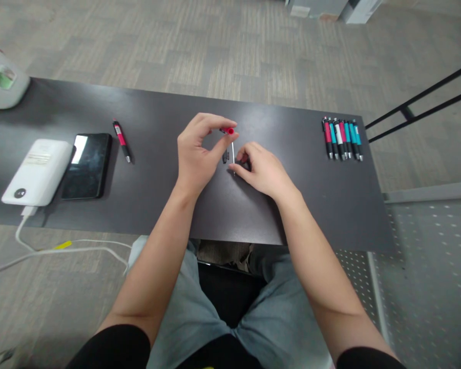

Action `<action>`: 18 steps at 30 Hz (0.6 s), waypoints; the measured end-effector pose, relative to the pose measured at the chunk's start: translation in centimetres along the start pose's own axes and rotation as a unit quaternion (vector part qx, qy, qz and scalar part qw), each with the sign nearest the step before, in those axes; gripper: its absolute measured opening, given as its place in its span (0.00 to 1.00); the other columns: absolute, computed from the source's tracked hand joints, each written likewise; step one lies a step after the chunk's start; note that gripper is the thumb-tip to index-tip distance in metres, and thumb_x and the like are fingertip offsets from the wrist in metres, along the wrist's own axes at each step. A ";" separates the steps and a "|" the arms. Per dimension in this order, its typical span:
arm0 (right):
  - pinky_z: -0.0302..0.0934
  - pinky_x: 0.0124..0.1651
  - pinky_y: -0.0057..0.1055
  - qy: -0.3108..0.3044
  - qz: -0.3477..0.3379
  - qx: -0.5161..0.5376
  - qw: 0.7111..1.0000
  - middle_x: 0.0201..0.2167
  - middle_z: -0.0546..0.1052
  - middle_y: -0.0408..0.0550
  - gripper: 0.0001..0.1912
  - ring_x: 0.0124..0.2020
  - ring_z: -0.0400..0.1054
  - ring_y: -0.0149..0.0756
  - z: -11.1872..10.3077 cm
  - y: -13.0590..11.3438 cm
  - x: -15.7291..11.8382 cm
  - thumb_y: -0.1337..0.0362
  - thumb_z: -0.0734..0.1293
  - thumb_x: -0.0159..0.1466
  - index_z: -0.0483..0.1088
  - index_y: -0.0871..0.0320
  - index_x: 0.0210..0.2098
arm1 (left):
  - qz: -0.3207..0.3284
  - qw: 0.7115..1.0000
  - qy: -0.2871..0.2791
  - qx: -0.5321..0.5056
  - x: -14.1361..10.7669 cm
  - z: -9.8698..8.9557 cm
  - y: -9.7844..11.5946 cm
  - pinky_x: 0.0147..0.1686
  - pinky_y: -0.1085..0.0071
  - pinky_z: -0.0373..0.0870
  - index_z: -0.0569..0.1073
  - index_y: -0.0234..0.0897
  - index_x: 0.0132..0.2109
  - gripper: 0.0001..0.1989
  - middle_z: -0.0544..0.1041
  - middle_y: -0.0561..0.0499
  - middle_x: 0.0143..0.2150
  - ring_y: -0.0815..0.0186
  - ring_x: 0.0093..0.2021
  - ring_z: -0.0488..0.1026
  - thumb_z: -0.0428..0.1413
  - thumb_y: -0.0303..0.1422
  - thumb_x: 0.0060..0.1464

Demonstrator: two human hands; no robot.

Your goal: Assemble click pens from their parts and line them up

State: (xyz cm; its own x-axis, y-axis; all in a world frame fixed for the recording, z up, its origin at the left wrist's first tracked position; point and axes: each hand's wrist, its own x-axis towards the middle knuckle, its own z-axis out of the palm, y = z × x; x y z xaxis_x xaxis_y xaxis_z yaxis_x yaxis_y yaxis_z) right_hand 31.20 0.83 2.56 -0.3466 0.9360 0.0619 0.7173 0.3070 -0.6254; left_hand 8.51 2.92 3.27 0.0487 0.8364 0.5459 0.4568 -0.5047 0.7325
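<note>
My left hand (200,146) is raised over the middle of the dark table, pinching a red pen barrel (229,130) between thumb and index finger. The barrel's round open end faces me. Just below it is a thin pale pen refill (232,149). My right hand (262,166) has its thumb and curled index finger at the lower part of this refill; its other fingers are partly hidden. Small black pen parts (225,156) lie on the table between my hands.
Several red, teal and white pens (342,139) lie in a row at the right. On the left are a single red-and-black pen (122,141), a black phone-like slab (87,166) and a white power bank (38,171) with a cable (23,225). A white object (3,77) stands at the far left.
</note>
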 end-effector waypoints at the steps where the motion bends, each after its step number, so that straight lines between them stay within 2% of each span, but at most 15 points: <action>1: 0.80 0.63 0.58 0.008 0.007 -0.013 1.000 0.55 0.87 0.57 0.15 0.54 0.82 0.62 0.2 -0.1 0.0 0.44 0.79 0.81 0.82 0.46 0.53 | 0.001 1.000 -0.007 -0.002 0.0 0.0 0.2 0.67 0.47 0.86 0.90 0.53 0.55 0.02 0.93 0.48 0.57 0.48 0.62 0.89 0.72 0.41 0.82; 6: 0.84 0.55 0.55 0.060 0.051 -0.037 0.996 0.48 0.85 0.58 0.18 0.49 0.83 0.61 0.1 1.7 -0.6 0.42 0.82 0.78 0.83 0.48 0.44 | -0.003 1.000 -0.028 0.010 0.0 0.1 0.9 0.69 0.46 0.86 0.91 0.53 0.53 0.03 0.93 0.48 0.55 0.47 0.61 0.88 0.73 0.36 0.78; 10: 0.84 0.48 0.50 0.082 0.081 -0.098 0.988 0.36 0.86 0.53 0.16 0.43 0.85 0.58 -2.6 2.7 -1.5 0.49 0.86 0.73 0.83 0.46 0.34 | 0.015 1.000 -0.023 0.000 0.1 0.2 0.3 0.66 0.50 0.86 0.91 0.51 0.52 0.03 0.92 0.48 0.54 0.49 0.58 0.88 0.74 0.34 0.77; 12: 0.84 0.46 0.51 0.035 0.152 -0.169 0.973 0.34 0.88 0.54 0.13 0.40 0.87 0.59 -4.5 1.5 -1.8 0.56 0.86 0.72 0.85 0.47 0.33 | 0.029 0.999 -0.017 -0.011 0.1 0.3 -0.1 0.64 0.53 0.87 0.91 0.49 0.52 0.02 0.92 0.48 0.52 0.51 0.56 0.88 0.75 0.36 0.78; 14: 0.85 0.53 0.55 -0.045 0.243 -0.225 0.943 0.43 0.94 0.59 0.06 0.48 0.92 0.65 -6.1 -0.5 -1.8 0.61 0.80 0.76 0.92 0.50 0.41 | 0.045 0.999 -0.009 -0.023 0.1 0.6 -0.5 0.61 0.56 0.87 0.91 0.47 0.51 0.02 0.92 0.48 0.50 0.53 0.54 0.88 0.76 0.37 0.78; 15: 0.85 0.57 0.56 -0.085 0.269 -0.241 0.929 0.49 0.95 0.60 0.09 0.53 0.93 0.67 -6.8 -1.5 -1.8 0.62 0.77 0.78 0.94 0.50 0.46 | 0.052 0.998 -0.005 -0.029 0.1 0.7 -0.6 0.60 0.57 0.87 0.91 0.47 0.51 0.03 0.92 0.48 0.50 0.54 0.53 0.88 0.76 0.37 0.79; 18: 0.85 0.61 0.56 -0.117 0.277 -0.247 0.921 0.53 0.96 0.60 0.11 0.59 0.93 0.70 -7.6 -3.3 -1.6 0.61 0.77 0.78 0.97 0.48 0.50 | 0.061 0.997 0.003 -0.044 -0.1 0.9 -0.6 0.60 0.58 0.87 0.92 0.46 0.51 0.02 0.92 0.48 0.49 0.56 0.52 0.88 0.75 0.36 0.80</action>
State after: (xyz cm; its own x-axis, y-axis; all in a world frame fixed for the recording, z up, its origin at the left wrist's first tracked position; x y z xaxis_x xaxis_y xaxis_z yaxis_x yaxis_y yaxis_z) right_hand 33.99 -0.39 10.49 0.0758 0.9273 -0.3667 0.9908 -0.1114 -0.0769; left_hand 9.03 3.33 2.46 0.0938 0.7664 0.6355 0.3672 -0.6199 0.6935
